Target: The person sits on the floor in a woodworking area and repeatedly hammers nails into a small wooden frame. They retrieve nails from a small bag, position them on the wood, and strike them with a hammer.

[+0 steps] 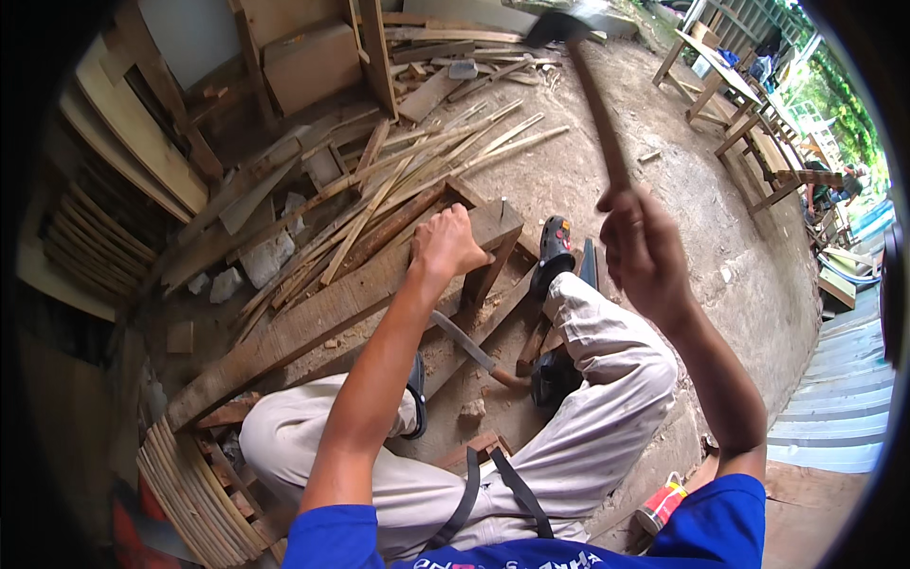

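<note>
My right hand (645, 251) is raised on the right, its fingers wrapped round the wooden handle of a hammer (599, 114). The dark hammer head is up near the top edge, slightly blurred. In front of me a thick wooden beam (313, 318) slants from lower left to upper right. My left hand (445, 245) is closed over the beam close to its right end, fingers curled over the far edge; whether a small thing is under them is hidden. A blade with a wooden handle (507, 379) lies below the beam, between my legs.
Long wood strips and offcuts (408, 171) are heaped beyond the beam. A cardboard box (313, 71) stands at the back left. Wooden benches (720, 76) line the far right. A red can (661, 503) is beside my right hip, and corrugated metal sheeting (834, 389) edges the right.
</note>
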`<state>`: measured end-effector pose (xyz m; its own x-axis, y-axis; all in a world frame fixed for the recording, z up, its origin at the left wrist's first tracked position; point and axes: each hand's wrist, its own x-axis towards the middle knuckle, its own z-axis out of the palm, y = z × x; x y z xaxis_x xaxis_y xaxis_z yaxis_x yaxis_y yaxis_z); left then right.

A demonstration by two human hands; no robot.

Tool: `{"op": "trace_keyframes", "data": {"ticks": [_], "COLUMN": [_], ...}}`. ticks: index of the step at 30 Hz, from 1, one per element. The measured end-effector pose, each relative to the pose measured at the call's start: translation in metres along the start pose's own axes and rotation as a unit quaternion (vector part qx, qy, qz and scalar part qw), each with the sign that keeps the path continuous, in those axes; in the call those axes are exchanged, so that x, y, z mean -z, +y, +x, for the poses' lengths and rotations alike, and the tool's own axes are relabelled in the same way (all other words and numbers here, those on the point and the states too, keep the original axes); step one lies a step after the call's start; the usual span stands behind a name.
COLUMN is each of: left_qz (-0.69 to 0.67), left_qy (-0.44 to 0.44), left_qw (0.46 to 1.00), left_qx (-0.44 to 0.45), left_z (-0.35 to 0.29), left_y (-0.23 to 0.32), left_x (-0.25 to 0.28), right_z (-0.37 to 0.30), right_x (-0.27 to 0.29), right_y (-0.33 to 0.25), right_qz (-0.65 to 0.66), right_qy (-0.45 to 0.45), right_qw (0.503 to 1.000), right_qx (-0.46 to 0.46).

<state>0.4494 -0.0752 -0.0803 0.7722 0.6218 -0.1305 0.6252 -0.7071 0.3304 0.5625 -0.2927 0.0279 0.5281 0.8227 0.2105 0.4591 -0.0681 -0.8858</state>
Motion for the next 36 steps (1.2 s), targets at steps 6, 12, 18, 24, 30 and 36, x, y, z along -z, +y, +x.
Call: {"op": "trace_keyframes", "data": {"ticks": [6,12,18,24,30,36], "left_qz": [-0.002,0.01,0.011,-0.01,0.021,0.005], "left_qy": [-0.016,-0.024,-0.024,-0.011,-0.017,0.021], "left_qw": [1.0,1.0,0.999,1.0,1.0,0.999], "left_qx": [0.003,0.002,0.018,0.011,0.013,-0.046], "left_z": [0.001,-0.005,-0.003,-0.003,0.001,-0.004], "left_y": [0.001,0.006,0.005,0.002,0.009,0.006], "left_x": [-0.004,0.0,0.002,-0.002,0.006,-0.002], "right_z": [-0.019,-0.03,-0.008,-0.02,-0.043,-0.029], "right_x": [-0.002,-0.002,0.001,-0.005,0.005,-0.003], "right_y": [0.029,0.027,-0.009,0.006,0.015,0.048], "right_qz": [-0.272,-0.044,-0.158,-0.119,-0.1,-0.068], "right_qy": [-0.083,-0.015,-0.075,-0.023,-0.052,0.023], "right_qw": [0.958,0.997,0.981,0.987,0.975,0.99], "right_qx": [-0.038,-0.068,-0.078,0.103,-0.192,-0.122]}}
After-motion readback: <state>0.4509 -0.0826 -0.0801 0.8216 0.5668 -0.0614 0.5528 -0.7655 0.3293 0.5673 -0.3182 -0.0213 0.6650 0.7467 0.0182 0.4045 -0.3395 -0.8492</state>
